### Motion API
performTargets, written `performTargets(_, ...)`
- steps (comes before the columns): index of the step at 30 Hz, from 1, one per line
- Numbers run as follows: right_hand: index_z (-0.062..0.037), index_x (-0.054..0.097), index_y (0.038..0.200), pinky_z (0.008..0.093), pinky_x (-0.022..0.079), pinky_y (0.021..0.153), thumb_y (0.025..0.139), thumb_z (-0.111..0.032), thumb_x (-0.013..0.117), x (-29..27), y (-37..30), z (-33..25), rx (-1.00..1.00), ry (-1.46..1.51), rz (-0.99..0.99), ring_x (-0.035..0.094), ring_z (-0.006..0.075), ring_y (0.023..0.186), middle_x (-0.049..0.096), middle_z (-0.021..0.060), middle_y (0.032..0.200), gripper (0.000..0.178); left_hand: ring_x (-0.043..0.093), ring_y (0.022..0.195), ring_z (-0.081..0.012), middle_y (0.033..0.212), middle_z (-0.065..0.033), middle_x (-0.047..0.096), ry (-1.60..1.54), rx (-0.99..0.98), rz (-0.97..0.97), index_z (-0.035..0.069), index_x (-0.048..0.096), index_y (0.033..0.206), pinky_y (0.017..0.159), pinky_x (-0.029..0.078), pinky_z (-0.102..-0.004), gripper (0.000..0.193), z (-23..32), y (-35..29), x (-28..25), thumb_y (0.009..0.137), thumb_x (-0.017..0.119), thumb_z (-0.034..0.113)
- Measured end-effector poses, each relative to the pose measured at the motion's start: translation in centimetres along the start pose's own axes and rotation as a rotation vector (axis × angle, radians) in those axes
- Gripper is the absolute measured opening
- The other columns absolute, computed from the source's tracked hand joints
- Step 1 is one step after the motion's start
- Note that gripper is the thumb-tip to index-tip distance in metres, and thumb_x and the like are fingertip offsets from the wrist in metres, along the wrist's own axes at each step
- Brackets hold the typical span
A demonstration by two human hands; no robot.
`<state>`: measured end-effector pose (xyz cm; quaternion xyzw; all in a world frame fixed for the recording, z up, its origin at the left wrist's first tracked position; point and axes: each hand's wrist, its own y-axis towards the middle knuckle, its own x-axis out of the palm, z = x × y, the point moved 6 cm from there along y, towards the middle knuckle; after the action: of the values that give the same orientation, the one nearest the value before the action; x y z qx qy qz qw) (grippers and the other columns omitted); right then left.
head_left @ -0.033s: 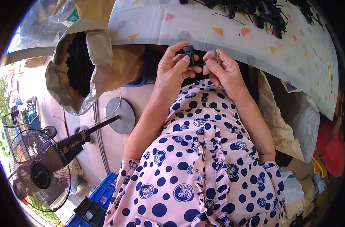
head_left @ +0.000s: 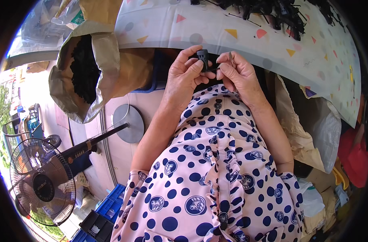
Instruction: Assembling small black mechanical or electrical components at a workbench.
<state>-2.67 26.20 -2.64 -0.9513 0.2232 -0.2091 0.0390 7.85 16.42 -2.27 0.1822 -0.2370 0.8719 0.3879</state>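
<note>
My left hand (head_left: 185, 70) pinches a small black plastic part (head_left: 203, 55) between thumb and fingers, just off the table's near edge. To its right, my right hand (head_left: 239, 74) is closed around a slim metallic tool (head_left: 231, 58), whose upper end sticks out past the index finger. A thin dark piece bridges the short space between the two hands; whether it belongs to the part or to the tool, I cannot tell. Both hands are held close together above my lap.
A table (head_left: 172, 26) with a patterned cover curves across the far side, with black plastic pieces (head_left: 272, 18) heaped on it. An open sack (head_left: 107, 60) of black pieces stands at left, above a standing fan (head_left: 42, 187). Blue crates (head_left: 111, 201) sit lower left; paper bags (head_left: 297, 125) lie at right.
The black part in my left hand has tilted very slightly. Otherwise the hands hold almost the same place.
</note>
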Motion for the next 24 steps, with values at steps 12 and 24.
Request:
performTargets(12,-0.0101,0.058,0.094,0.0149,0.022,0.041,0.088,-0.025,0.067,-1.3,0.5,2.3,0.159,0.193,-0.054,0.034,0.0001,0.047,0.051,-0.0084,0.068,0.018,0.063,0.067,-0.0108,0.093,-0.0062,0.062,0.304,-0.074,-0.177,0.002,0.049,0.128,0.058,0.051,-0.0178,0.039,-0.5,-0.7,2.2,0.091,0.057,0.001)
performTargets(24,-0.0039,0.054,0.096,0.0178,0.029,0.051,0.101,-0.029,0.043,0.8,-0.9,0.4,0.060,-0.295,-0.025,0.035,0.0014,0.059,0.041,-0.0066,0.066,0.028,0.061,0.066,-0.0119,0.080,-0.0092,0.060,0.556,0.081,-0.171,0.002,0.042,0.117,0.061,0.052,-0.0251,0.032,-0.8,-0.6,1.3,0.087,0.051,-0.005)
